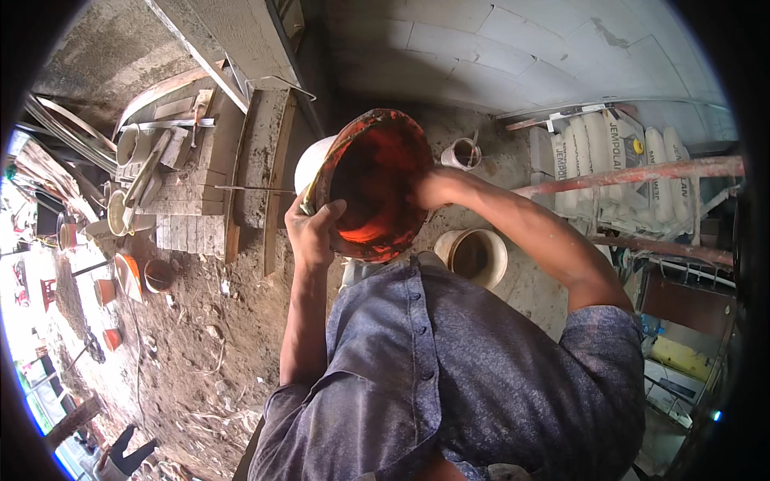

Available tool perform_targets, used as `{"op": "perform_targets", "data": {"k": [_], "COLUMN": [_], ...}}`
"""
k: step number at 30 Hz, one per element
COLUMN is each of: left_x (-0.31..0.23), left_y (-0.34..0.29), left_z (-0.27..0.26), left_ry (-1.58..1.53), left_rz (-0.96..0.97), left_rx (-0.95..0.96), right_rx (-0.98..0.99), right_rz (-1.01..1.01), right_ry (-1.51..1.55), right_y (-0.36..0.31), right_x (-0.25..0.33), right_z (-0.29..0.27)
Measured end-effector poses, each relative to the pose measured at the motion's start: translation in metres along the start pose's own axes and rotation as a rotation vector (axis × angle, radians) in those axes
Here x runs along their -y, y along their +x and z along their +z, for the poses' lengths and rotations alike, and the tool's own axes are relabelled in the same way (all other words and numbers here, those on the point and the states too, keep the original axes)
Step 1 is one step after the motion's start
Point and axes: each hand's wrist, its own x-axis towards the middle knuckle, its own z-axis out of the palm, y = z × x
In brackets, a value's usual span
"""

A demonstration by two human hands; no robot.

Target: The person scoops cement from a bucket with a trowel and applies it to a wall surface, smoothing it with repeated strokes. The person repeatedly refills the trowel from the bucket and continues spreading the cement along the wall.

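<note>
An orange bucket (370, 232), its inside dark and smeared with dirt, is held tilted in front of my body with its mouth toward me. My left hand (311, 228) grips its left rim, thumb over the edge and inside. At the right rim is my right hand (431, 188); its fingers are lost in the shadowed mouth, so their grip is hidden. A white rounded surface (313, 163) shows behind the bucket's left side; I cannot tell whether it belongs to another bucket.
A pale bucket (499, 255) stands on the floor beside me, and a smaller pail (462, 154) stands farther off. Stacked sacks (593, 160) lie at the right behind a reddish bar (642, 172). Blocks (188, 192) and a wooden board (279, 184) are at the left, near rubble-strewn ground.
</note>
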Motion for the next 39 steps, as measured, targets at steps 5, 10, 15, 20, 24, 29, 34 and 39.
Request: {"op": "perform_targets", "data": {"k": [5, 10, 15, 20, 24, 29, 34, 39], "left_x": [-0.013, -0.01, -0.021, -0.027, 0.003, 0.026, 0.051, 0.099], "left_y": [0.006, 0.014, -0.014, -0.043, -0.064, -0.075, -0.09, -0.154], "left_z": [0.027, 0.02, -0.001, 0.02, 0.01, 0.028, 0.019, -0.022], "left_ry": [0.05, 0.035, 0.064, 0.019, -0.122, -0.233, -0.223, -0.33], "left_rz": [0.036, 0.042, 0.041, 0.189, 0.357, 0.439, 0.441, 0.464], "left_rx": [-0.038, -0.085, -0.339, -0.686, -0.825, -1.006, -1.251, -1.53], "right_rx": [-0.216, 0.037, 0.11, 0.239, 0.362, 0.323, 0.476, 0.431], "right_rz": [0.13, -0.231, -0.437, -0.539, -0.48, -0.688, -0.524, -0.609], "right_ry": [-0.069, 0.625, 0.731, 0.637, 0.501, 0.283, 0.329, 0.342], "right_y": [0.002, 0.054, 0.063, 0.058, 0.063, 0.08, 0.074, 0.098], "right_x": [-0.014, -0.032, 0.008, 0.01, 0.007, 0.0, 0.013, 0.006], "right_z": [-0.044, 0.04, 0.004, -0.028, -0.045, -0.064, -0.096, -0.118]}}
